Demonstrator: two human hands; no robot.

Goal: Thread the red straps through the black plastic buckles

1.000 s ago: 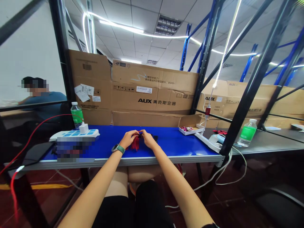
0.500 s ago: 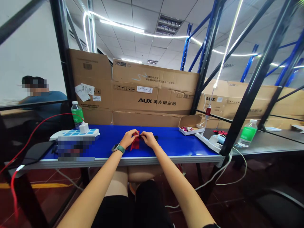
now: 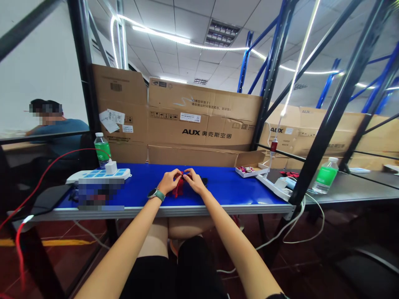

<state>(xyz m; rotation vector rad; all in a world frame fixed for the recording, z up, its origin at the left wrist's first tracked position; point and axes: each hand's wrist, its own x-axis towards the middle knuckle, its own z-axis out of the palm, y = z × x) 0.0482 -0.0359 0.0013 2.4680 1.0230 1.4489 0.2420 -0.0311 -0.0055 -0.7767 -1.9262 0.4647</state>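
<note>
Both my hands meet over the middle of the blue table top [image 3: 224,189]. My left hand [image 3: 169,181], with a green watch on its wrist, and my right hand [image 3: 194,181] pinch a small red piece [image 3: 178,187] that hangs between them down to the table. The fingers of both hands are closed on it. A small black object [image 3: 203,181] lies on the table just right of my right hand, partly hidden by it.
A white power strip [image 3: 99,175] with a charger and a green-labelled bottle [image 3: 102,150] stand at the left. An open cardboard box [image 3: 249,168] of small parts sits at the right, another bottle [image 3: 325,174] beyond. Cardboard cartons [image 3: 202,120] wall the back. A person [image 3: 56,124] sits far left.
My hands have drawn closer together on the red piece and it now bunches lower between them. Nothing else has moved.
</note>
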